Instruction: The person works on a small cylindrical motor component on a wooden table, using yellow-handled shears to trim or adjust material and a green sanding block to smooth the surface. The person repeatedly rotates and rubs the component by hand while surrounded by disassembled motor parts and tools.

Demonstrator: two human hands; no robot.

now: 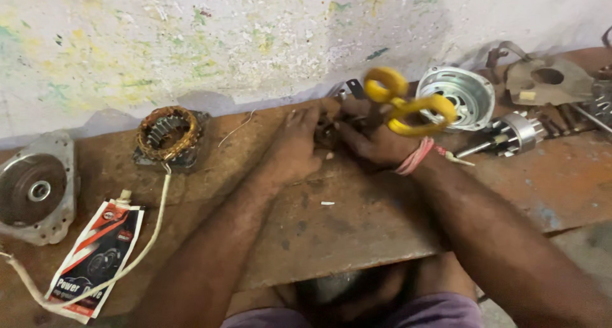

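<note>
**Visitor:** While your hands are bunched up like that at the back of the bench, what have you got in them?

**Me:** My right hand (376,140) is closed around a pair of yellow-handled scissors (408,105); the loops stick up above my knuckles, blurred. My left hand (296,146) lies just beside it, fingers curled onto a small dark part (327,135) that sits between both hands. What that part is, I cannot tell; it is mostly hidden.

**Visitor:** And where is that, exactly?

**Me:** On the rusty brown workbench (357,219), near its far edge, close to the stained wall (191,41).

**Visitor:** What lies about you?

**Me:** To my left, a copper-wound stator (167,133) stands on the bench, with a pale cord (150,239) trailing from it toward me. Beside the cord lies a red, white and black pouch (95,258), and at the far left a grey round end cover (37,188). To my right, just behind the scissors, sits a silver slotted housing (456,95), then a rotor on its shaft (510,135). A pink thread band (414,156) rings my right wrist.
</note>
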